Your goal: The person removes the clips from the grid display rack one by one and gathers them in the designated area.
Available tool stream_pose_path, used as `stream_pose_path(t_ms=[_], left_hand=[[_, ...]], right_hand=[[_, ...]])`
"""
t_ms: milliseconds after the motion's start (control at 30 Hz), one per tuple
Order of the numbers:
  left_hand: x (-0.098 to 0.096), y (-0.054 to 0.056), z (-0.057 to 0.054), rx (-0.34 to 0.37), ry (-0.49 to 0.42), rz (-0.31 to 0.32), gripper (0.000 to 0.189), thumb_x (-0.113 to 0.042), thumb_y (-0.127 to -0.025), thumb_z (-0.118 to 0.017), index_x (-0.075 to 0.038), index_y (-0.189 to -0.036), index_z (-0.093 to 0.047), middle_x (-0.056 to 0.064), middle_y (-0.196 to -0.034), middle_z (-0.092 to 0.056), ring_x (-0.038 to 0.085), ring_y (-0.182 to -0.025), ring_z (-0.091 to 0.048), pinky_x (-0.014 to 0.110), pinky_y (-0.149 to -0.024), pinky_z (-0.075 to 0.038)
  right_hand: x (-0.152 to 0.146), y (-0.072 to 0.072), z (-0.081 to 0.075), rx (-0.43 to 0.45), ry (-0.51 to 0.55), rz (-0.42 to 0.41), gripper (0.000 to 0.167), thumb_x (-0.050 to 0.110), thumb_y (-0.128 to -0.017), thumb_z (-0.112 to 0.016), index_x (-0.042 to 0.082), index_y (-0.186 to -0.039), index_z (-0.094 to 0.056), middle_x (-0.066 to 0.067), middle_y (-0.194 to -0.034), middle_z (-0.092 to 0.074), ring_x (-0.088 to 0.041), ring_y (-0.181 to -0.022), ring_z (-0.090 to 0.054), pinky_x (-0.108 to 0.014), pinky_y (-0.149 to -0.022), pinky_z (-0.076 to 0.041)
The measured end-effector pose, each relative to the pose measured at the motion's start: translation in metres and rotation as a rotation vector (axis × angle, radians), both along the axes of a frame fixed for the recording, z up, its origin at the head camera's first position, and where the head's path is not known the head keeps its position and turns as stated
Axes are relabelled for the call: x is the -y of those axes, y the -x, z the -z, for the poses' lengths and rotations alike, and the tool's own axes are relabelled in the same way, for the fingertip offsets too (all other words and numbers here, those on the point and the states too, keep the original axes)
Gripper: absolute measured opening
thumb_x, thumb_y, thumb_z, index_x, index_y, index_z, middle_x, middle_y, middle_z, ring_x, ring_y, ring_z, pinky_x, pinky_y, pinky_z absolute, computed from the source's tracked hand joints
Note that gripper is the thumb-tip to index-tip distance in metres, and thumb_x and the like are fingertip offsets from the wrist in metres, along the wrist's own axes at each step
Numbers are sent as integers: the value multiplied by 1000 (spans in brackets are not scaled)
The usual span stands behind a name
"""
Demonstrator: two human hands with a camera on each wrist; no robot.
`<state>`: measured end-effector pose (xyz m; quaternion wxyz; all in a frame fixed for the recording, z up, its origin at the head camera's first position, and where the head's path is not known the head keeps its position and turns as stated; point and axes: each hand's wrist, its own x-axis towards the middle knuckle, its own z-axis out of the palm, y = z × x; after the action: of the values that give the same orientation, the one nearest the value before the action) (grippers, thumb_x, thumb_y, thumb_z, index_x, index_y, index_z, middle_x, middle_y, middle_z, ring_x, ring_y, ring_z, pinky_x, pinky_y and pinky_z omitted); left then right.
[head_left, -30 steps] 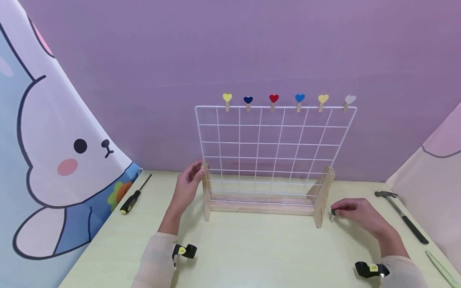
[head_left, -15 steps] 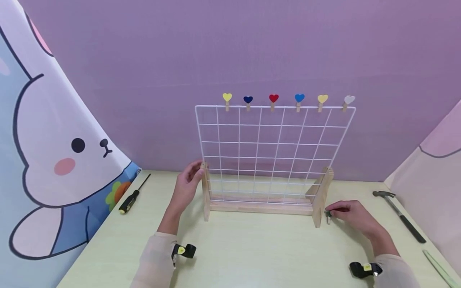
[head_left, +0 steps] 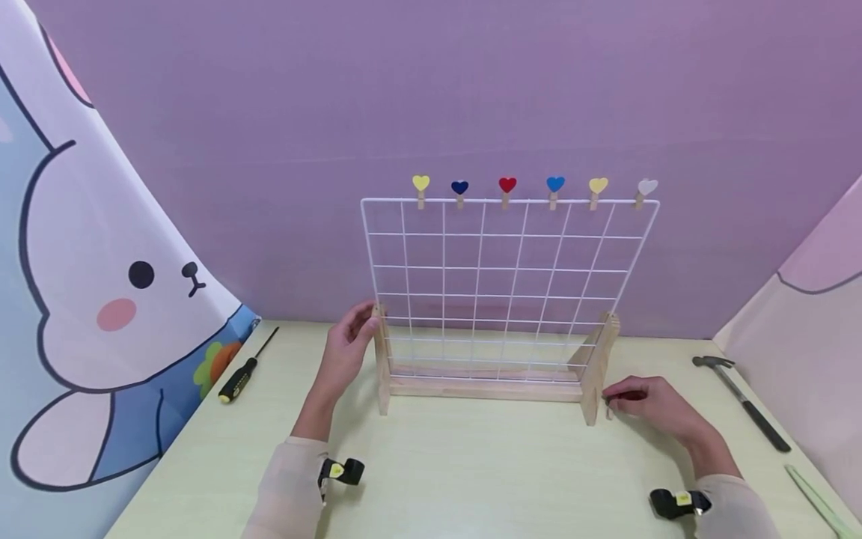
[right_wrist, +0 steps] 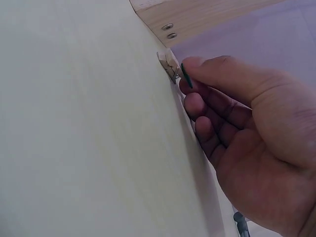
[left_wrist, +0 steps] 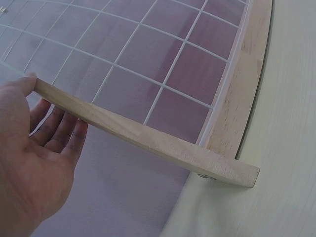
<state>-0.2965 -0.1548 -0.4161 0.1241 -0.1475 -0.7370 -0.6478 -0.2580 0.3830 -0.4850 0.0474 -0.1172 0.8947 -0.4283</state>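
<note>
A white wire grid (head_left: 509, 268) stands in a pale wooden stand (head_left: 485, 390). Along its top bar sits a row of several small clothespins with coloured hearts, among them a red one (head_left: 507, 185). My left hand (head_left: 345, 348) holds the top of the stand's left leg (left_wrist: 148, 140), thumb on the upper end and fingers against its outer side. Low beside the right leg (head_left: 599, 368), my right hand (head_left: 656, 408) pinches a small wooden clothespin (right_wrist: 169, 66) with a dark green heart (right_wrist: 186, 75) between thumb and fingers. Fingertips partly cover this clothespin in the head view.
A screwdriver (head_left: 242, 376) lies at the table's left side. To the right lie a hammer (head_left: 747, 408) and a pale green strip-like object (head_left: 818, 498). Behind the grid rises a purple backdrop (head_left: 303, 112). Two screw heads (right_wrist: 168, 26) show on the right leg.
My right hand has moved left with the clothespin, from a short way off to right beside the right leg. The left hand keeps its hold. The head view has shifted slightly.
</note>
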Motion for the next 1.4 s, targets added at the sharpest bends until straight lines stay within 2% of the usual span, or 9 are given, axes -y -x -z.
stream_pose_path(t_ms=[367, 633, 900, 1033, 1200, 1300, 1333, 1367, 1400], left_hand=[[1, 0, 1, -6, -1, 5, 42, -20, -107, -57, -1, -145, -53, 23, -138, -63, 2, -113, -62, 11, -99, -50], [1, -1, 0, 0, -1, -2, 40, -18, -107, -57, -2, -144, -54, 22, -138, -64, 2, -113, -62, 11, -99, -51], [0, 0, 0, -2, 7, -8, 41, -19, -107, -57, -1, -145, -53, 21, -139, -63, 0, -114, -62, 10, -100, -50], [1, 0, 1, -10, -9, -1, 41, -18, -107, -57, 0, -144, -53, 22, -138, -64, 1, -114, -62, 11, -100, -50], [1, 2, 3, -21, -9, 13, 40, -19, -107, -58, -2, -143, -54, 23, -137, -64, 2, -112, -63, 12, -99, -51], [1, 2, 2, -24, -11, 13, 40, -19, -107, -58, -3, -142, -55, 22, -136, -64, 3, -112, -63, 12, -98, -52], [1, 2, 2, -25, -12, 14, 40, -19, -106, -58, -3, -142, -55, 22, -136, -64, 3, -112, -63, 12, -98, -52], [1, 2, 3, -25, -12, 14, 40, -19, -107, -58, -3, -143, -55, 22, -136, -64, 3, -112, -63, 12, -98, -51], [2, 2, 3, -25, -13, 13, 40, -19, -106, -58, -3, -142, -55, 22, -136, -64, 3, -112, -63, 12, -98, -52]], right_hand=[[-1, 2, 4, -43, 5, -28, 21, 7, -95, -72, -1, -114, -75, -16, -110, -75, 6, -93, -64, -15, -77, -54], [-1, 1, 3, -33, 3, -18, 22, 4, -96, -70, -1, -117, -75, -17, -114, -74, -4, -95, -67, -16, -78, -54], [-3, 0, 2, -4, 8, 24, 29, 12, -96, -72, 2, -124, -73, -17, -121, -73, 0, -99, -66, -15, -81, -54], [-8, 0, -3, -30, 10, 30, 32, 15, -98, -70, 2, -128, -71, -20, -124, -73, 7, -100, -64, -14, -83, -54], [-21, -8, -34, -71, -23, 80, 40, 26, -102, -66, 4, -136, -65, -17, -134, -70, 14, -104, -62, -11, -87, -52], [-29, -11, -69, -94, -87, 137, 46, 38, -103, -62, 12, -140, -63, 6, -134, -71, 19, -105, -57, -22, -93, -53], [-31, -11, -82, -99, -90, 154, 47, 41, -104, -61, 13, -142, -62, 13, -133, -70, 21, -105, -54, -31, -97, -54], [-33, -12, -95, -113, -94, 173, 47, 42, -104, -60, 15, -142, -61, 21, -131, -68, 22, -105, -53, -31, -96, -53], [-34, -12, -109, -117, -80, 189, 48, 43, -104, -60, 15, -144, -60, 27, -129, -67, 23, -106, -51, -40, -102, -51]])
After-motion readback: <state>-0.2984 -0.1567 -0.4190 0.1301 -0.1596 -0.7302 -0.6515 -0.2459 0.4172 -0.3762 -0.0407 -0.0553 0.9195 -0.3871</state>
